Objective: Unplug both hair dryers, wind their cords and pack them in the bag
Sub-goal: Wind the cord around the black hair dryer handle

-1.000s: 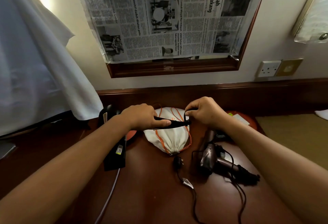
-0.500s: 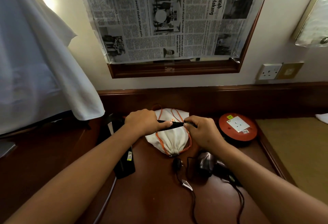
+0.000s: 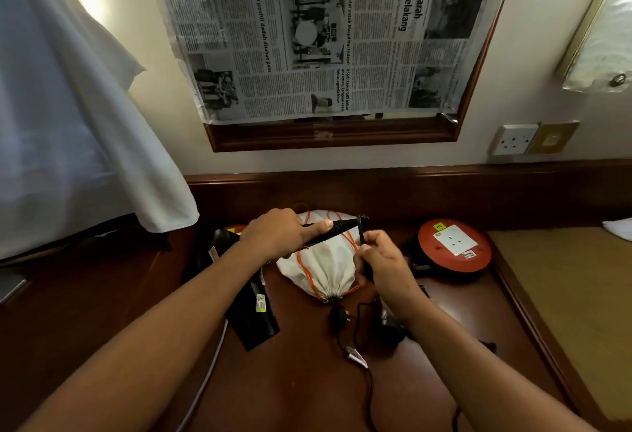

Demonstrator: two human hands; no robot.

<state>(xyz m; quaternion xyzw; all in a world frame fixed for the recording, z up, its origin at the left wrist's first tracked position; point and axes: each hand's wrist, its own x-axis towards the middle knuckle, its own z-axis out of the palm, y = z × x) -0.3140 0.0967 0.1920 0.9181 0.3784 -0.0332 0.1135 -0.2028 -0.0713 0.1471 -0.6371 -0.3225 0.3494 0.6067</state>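
Note:
My left hand (image 3: 278,235) grips a black wound length of cord (image 3: 337,226) held level above the white drawstring bag (image 3: 325,269) with orange strings. My right hand (image 3: 383,260) pinches the same cord just below the bundle's right end, where it bends down in a loop. A black hair dryer (image 3: 254,312) lies on the desk under my left forearm. The second hair dryer (image 3: 388,327) is mostly hidden beneath my right wrist. Its black plug (image 3: 338,317) lies loose on the desk, cord trailing toward me.
A red cable reel (image 3: 473,255) with a white socket plate sits at the back right. A wall socket (image 3: 514,139) is above it. White cloth (image 3: 85,158) hangs at the left. A newspaper-covered mirror frame (image 3: 328,134) is on the wall. The dark wooden desk (image 3: 301,380) ends at a raised right edge.
My right hand has come down and toward me from the bundle's end, drawing the cord down with it. My left hand kept its grip, tilting the bundle slightly upward on the right.

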